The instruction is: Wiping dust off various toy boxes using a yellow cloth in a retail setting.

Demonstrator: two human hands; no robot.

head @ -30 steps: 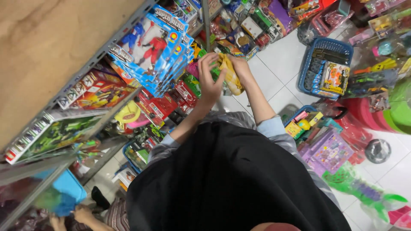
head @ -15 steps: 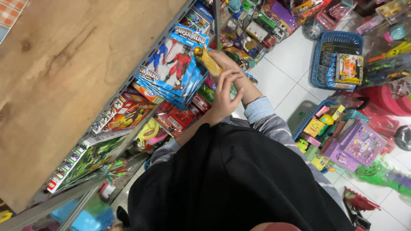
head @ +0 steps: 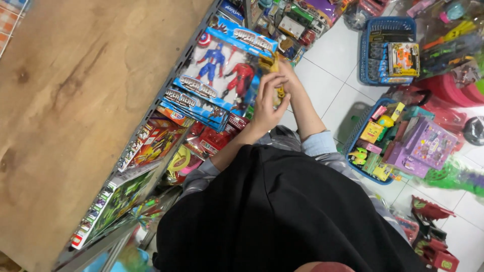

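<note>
My left hand (head: 265, 107) and my right hand (head: 286, 75) are raised together in front of a toy shelf. Both grip a small yellow toy (head: 275, 64), which shows between the fingers. The toy sits just right of a blue boxed set of two action figures (head: 222, 70) that lies on a stack of similar boxes. My right forearm wears a light blue sleeve (head: 318, 143). My black top fills the lower part of the view.
A wooden shelf top (head: 75, 100) fills the left. Red and green toy boxes (head: 156, 143) stand on the shelf below. On the white tiled floor (head: 327, 75) stand a blue basket of boxed toys (head: 364, 50) and a second blue basket (head: 355, 140) of mixed toys.
The view has swung left, bringing in more of the wooden shelf top. Both hands have kept the yellow toy and now hold it closer to the boxed action figures.
</note>
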